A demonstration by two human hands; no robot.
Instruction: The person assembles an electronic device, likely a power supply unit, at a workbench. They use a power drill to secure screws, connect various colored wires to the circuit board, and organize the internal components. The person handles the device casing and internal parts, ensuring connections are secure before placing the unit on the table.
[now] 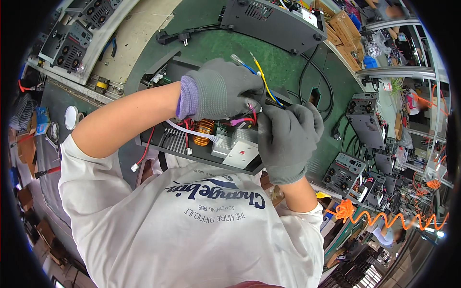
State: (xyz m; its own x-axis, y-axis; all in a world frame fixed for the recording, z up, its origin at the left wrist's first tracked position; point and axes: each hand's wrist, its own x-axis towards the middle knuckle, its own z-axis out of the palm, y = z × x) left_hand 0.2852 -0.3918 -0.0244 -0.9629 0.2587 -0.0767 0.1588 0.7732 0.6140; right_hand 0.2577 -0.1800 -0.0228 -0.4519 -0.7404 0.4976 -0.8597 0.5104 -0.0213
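Both hands wear grey knitted gloves and meet over an opened machine chassis (206,156). My left hand (223,91) is closed, fingertips pinched beside a blue wire (248,68) and a yellow wire (260,69); what lies between them is hidden. My right hand (289,137) is closed too, its fingertips at the lower end of those wires. The wires' free ends point up and away. Beneath the hands are red wires with a pink sleeve (237,122), a silver heat sink (241,151) and a copper-wound coil (204,132). A white ribbon-like cable (194,133) crosses the chassis.
Another dark machine housing (271,24) stands at the far side of the green bench (187,19). A black plug cable (185,36) lies left of it. More machines (343,173) stand at the right, near an orange coiled hose (379,218). Pliers (110,48) lie at the upper left.
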